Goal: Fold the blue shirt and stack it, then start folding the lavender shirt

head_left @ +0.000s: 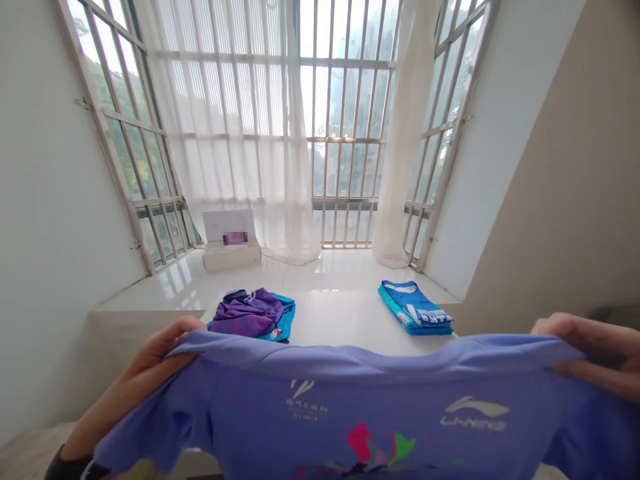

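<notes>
I hold a lilac sports shirt (350,400) stretched out in front of me, its printed front facing me with white logos and a coloured graphic. My left hand (160,350) is closed on the shirt's left shoulder. My right hand (585,350) is closed on its right shoulder. The shirt hangs above the near edge of a white table (335,313).
On the table lie a heap of crumpled purple and teal clothes (253,313) at the left and a folded blue shirt (415,307) at the right. An open white box (231,243) sits on the window ledge. Sheer curtains (270,133) hang before the barred window.
</notes>
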Motion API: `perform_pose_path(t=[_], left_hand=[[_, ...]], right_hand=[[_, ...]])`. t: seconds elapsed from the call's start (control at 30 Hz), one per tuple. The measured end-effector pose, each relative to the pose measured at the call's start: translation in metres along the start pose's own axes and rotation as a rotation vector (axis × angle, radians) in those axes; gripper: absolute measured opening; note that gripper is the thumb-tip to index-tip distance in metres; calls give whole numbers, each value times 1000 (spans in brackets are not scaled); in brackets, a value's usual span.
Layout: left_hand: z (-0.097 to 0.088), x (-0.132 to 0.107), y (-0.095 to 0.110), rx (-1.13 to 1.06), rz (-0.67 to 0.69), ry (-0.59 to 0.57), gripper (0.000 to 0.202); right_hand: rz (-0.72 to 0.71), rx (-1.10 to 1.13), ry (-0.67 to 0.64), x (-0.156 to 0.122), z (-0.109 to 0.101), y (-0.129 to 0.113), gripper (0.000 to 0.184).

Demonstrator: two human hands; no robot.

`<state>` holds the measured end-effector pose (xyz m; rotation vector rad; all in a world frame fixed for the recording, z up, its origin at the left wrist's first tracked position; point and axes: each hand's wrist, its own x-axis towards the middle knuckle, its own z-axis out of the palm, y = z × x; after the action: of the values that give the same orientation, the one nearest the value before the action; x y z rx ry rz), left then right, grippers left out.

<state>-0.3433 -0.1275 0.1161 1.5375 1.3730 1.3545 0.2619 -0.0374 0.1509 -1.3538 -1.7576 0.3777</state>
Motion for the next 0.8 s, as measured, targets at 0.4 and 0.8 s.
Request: perform_pose_path(t=[0.4,0.8], left_hand=[[116,177,-71,1240,217,212,50],[244,96,-161,953,86,-479,71]], right_hand=[[-398,-554,48,155,213,-1,44],[-29,-621,-566,-8,292,87,74]])
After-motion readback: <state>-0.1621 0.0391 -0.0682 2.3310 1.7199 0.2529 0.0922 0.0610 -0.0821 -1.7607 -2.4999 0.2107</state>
